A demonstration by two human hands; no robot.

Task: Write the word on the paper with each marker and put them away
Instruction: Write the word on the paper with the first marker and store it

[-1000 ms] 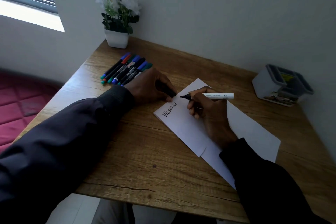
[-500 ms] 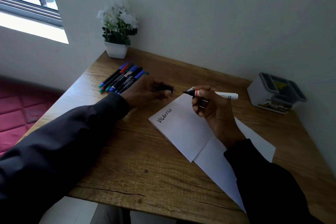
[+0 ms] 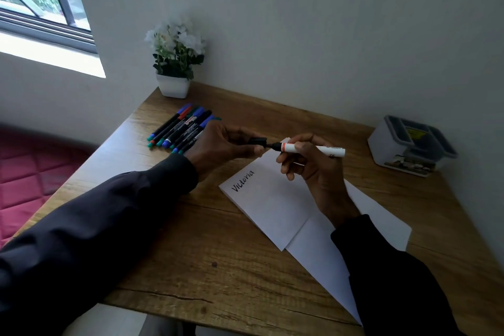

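Note:
My right hand (image 3: 308,163) grips a white marker (image 3: 324,149) with a black tip and an orange band, held level above the far corner of the white paper (image 3: 272,207). My left hand (image 3: 226,144) pinches the black cap (image 3: 258,141), whose open end sits right at the marker's tip. The paper lies on the wooden table (image 3: 207,254) with "Victoria" (image 3: 242,180) written in black near its left edge. Several capped markers (image 3: 180,128) lie side by side behind my left hand.
A white pot of white flowers (image 3: 176,63) stands at the table's back left corner. A grey lidded organiser box (image 3: 411,146) sits at the back right against the wall. A second sheet (image 3: 327,259) lies under the written one.
My right hand lifted the marker off the paper. My left hand left the paper's edge and brought the black cap up to the marker's tip. The camera view tilted upward.

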